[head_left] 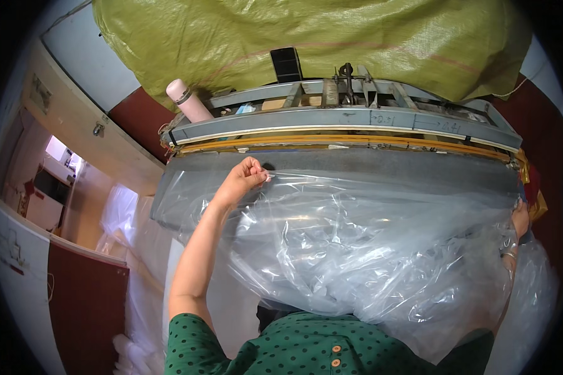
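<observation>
A large sheet of clear plastic film (331, 250) lies crumpled and glossy over the grey work surface (369, 164) and hangs down in front of me. Its far edge is pinched between the thumb and fingers of my left hand (243, 181), which is over the left half of the surface. Far to the right, beside the surface's end, my right hand (520, 220) is closed on the film's other side. Film partly covers that wrist, and some of those fingers are hard to make out.
Behind the surface runs a grey metal frame (281, 122) with a clamp-like fitting (348, 84). A pink flask (189, 101) and a dark phone-like slab (286, 64) stand by it. Yellow-green sheeting (356, 37) hangs behind. More plastic film (122, 219) and a door (97, 119) are leftward.
</observation>
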A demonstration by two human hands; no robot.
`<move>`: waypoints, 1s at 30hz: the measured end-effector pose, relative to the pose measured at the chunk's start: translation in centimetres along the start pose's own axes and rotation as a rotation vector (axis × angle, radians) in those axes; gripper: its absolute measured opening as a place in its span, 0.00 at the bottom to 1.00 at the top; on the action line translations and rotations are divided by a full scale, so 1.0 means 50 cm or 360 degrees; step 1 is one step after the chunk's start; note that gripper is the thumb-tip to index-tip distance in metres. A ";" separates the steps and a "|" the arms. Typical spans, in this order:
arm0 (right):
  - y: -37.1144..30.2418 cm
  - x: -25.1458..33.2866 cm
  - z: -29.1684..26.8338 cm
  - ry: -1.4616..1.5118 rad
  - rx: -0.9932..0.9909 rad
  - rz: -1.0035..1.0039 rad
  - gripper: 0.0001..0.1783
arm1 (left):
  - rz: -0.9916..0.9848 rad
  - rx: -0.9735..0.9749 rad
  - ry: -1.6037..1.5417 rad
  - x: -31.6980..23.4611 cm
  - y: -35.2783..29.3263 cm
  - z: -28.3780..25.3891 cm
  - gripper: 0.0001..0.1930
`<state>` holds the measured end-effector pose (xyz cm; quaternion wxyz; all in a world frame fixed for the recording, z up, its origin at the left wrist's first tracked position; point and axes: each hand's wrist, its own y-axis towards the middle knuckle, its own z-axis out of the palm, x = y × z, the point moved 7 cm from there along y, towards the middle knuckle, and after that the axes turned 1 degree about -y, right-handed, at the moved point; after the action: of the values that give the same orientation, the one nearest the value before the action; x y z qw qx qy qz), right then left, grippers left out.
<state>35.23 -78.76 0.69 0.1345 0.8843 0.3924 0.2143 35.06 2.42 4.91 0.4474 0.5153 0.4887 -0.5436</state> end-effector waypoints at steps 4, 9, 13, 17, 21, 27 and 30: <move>0.036 -0.045 0.043 0.0268 -0.0136 -0.0108 0.21 | 0.0143 -0.0183 0.0135 0.044 0.018 -0.020 0.07; 0.102 -0.181 0.064 0.1079 0.0212 0.0103 0.19 | 0.0481 -0.0588 0.1335 0.043 0.007 0.022 0.10; 0.075 -0.148 0.043 0.1996 0.0276 0.0435 0.11 | 0.0513 -0.0691 0.1245 0.036 -0.017 0.014 0.09; 0.129 -0.203 -0.015 0.2219 0.0174 0.0095 0.08 | 0.0464 -0.0664 0.1466 0.035 -0.007 0.023 0.13; 0.118 -0.182 -0.063 0.2062 0.0349 -0.0229 0.12 | 0.0341 -0.0673 0.1579 0.036 -0.006 0.021 0.14; 0.062 -0.087 -0.145 0.1429 0.0401 -0.0528 0.16 | 0.0377 -0.0684 0.1532 0.034 0.008 0.011 0.05; 0.060 -0.031 -0.163 0.0802 0.0197 -0.0824 0.08 | 0.0804 -0.0839 0.1595 -0.025 -0.002 -0.001 0.03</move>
<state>32.25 -81.34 8.57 0.0295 0.6816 0.6363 0.3600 35.04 2.46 6.18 0.3906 0.6798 0.6202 0.0262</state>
